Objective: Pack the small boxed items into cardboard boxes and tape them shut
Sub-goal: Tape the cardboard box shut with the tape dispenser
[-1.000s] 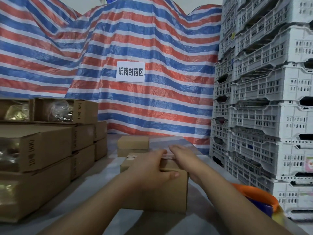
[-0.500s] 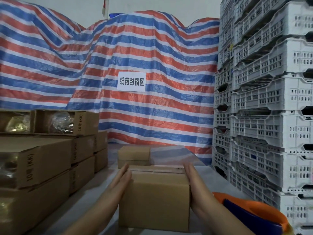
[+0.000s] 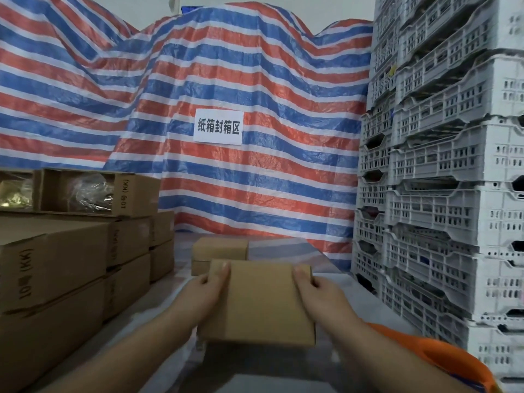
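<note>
- At the far left we see stacked cardboard cartons (image 3: 54, 268) marked "10号 (KK)", piled along the left edge of the counter (image 3: 334, 290); the top ones lie open on their sides with clear plastic-wrapped goods inside.
- Our left hand (image 3: 205, 287) grasps the left side of the small cardboard box (image 3: 261, 302), thumb lying on its upper face and the other fingers curled round the edge.
- We hold the box between both hands, raised above the counter in the near middle, with a plain face turned up towards us.
- Just beyond it, two more small boxes (image 3: 219, 258) sit stacked on the counter.
- Behind them a white sign (image 3: 218, 127) with Chinese characters hangs on the striped tarpaulin (image 3: 255, 180).
- Our right hand (image 3: 319, 289) grasps the box's right side in the same way.
- At the near right we see an orange object (image 3: 442, 355), cut off by the frame edge.
- On the far right stand stacks of white plastic crates (image 3: 448, 171).
</note>
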